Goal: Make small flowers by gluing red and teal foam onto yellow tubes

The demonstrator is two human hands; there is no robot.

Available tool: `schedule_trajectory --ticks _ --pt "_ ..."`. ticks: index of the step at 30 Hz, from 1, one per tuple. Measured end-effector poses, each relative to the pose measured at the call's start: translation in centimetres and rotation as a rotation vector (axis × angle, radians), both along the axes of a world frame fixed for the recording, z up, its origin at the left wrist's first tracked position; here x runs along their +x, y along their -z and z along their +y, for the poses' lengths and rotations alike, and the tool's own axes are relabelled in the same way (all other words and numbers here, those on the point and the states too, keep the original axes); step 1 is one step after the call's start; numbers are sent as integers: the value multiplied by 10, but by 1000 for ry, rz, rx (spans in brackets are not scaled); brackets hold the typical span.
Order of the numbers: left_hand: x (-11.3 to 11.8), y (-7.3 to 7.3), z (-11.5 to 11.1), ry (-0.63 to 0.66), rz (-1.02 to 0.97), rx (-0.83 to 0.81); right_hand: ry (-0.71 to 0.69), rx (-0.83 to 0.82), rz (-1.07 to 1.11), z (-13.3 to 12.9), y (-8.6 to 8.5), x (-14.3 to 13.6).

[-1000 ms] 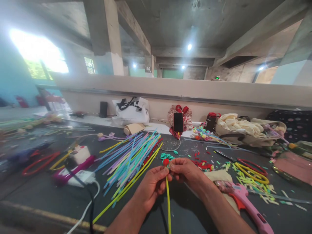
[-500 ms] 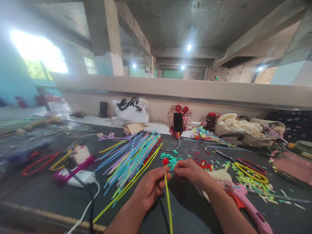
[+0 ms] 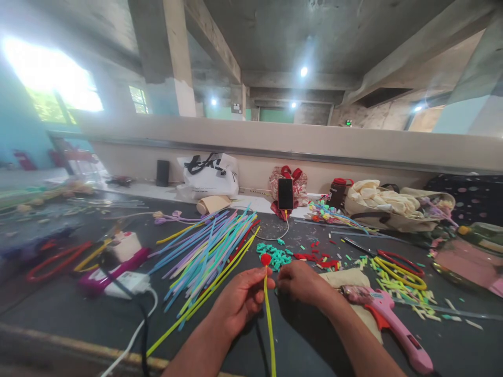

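My left hand (image 3: 245, 296) pinches a yellow-green stem (image 3: 269, 324) just under its small red tip (image 3: 266, 259); the stem hangs down toward the bottom edge. To its right, my right hand (image 3: 301, 283) is curled low over the dark table, its fingertips turned down and hidden, so anything in them cannot be made out. Short teal pieces (image 3: 273, 254) lie just beyond both hands, and red pieces (image 3: 322, 261) lie past my right hand. A bundle of coloured stems (image 3: 212, 256) is spread left of my left hand.
A pink glue gun (image 3: 401, 324) rests on a beige cloth (image 3: 349, 278) at right, near scissors (image 3: 401, 267) and pale green pieces (image 3: 408, 296). A power strip (image 3: 113, 272) with cables is at left. A phone (image 3: 285, 193) and white bag (image 3: 210, 177) stand behind.
My right hand has moved slightly down, and its fingers now point toward the table. My left hand still holds the stem below the red tip. The view has shifted slightly.
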State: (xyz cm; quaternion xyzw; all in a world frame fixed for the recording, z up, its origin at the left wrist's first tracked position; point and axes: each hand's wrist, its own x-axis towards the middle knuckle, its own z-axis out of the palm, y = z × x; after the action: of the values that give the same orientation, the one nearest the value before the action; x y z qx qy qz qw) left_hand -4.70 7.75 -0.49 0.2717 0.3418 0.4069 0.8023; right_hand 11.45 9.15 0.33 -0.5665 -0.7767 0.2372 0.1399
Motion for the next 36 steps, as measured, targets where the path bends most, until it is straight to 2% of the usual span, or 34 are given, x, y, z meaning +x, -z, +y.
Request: schedule_trajectory --ticks 7,13,16,19,23,27,29,30,36 --pt "-1 0 0 -16 2 7 50 131 13 -1 -6 4" --pt "0 -1 0 -20 8 4 52 101 88 2 -3 5" --pt "0 -3 -1 -22 8 9 70 132 140 0 -7 3" --pt "1 -5 -4 -11 -4 17 77 175 172 -15 -19 4" --pt "1 -6 -6 -57 35 -2 59 234 157 -56 -36 14" --pt "0 -5 -5 -91 97 10 83 260 19 -89 -46 50" --pt "0 -6 -4 -89 116 11 182 249 -119 -95 -50 81" --pt "0 -6 -5 -84 122 6 292 243 -225 -94 -52 99" --pt "4 -13 -8 -86 152 33 620 225 -466 -65 -59 202"
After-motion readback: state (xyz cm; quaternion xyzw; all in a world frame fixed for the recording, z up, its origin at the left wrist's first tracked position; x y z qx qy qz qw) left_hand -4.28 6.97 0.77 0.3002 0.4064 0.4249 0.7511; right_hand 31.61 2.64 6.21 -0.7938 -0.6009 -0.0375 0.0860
